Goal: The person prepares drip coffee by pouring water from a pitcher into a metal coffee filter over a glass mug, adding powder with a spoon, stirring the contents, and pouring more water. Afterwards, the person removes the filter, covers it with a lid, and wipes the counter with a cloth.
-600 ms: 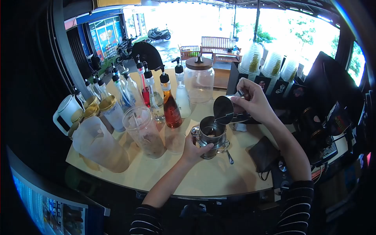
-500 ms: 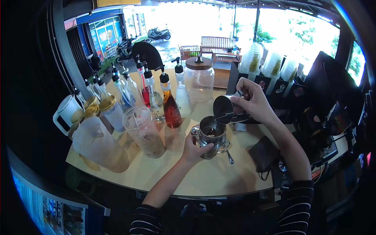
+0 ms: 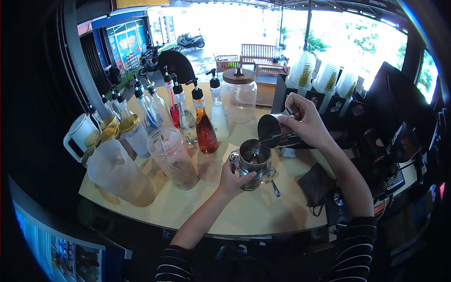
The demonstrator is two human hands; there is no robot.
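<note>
My right hand (image 3: 307, 122) is closed around the handle of a small steel pitcher (image 3: 269, 130), which is tipped to the left. A thin stream of clear liquid runs from its spout into a metal coffee drip filter (image 3: 255, 165). That filter sits upright on a cup, mostly hidden, with a handle at its right. My left hand (image 3: 231, 181) grips the filter's left side, thumb across its front. Just right of the cup, a spoon (image 3: 276, 189) lies on the table. The bottom inside the filter is partly in shadow.
Left of the filter stand a lidded plastic container (image 3: 173, 162), a large frosted pitcher (image 3: 117, 174) and several pump bottles (image 3: 205, 127). Behind is a glass jar (image 3: 238, 101) with a wooden lid. To the right are a dark pouch (image 3: 317, 185) and stacked plastic cups (image 3: 300, 70).
The pitcher in my right hand has tipped slightly further, and its stream into the filter shows more clearly. My left hand stays in place on the filter.
</note>
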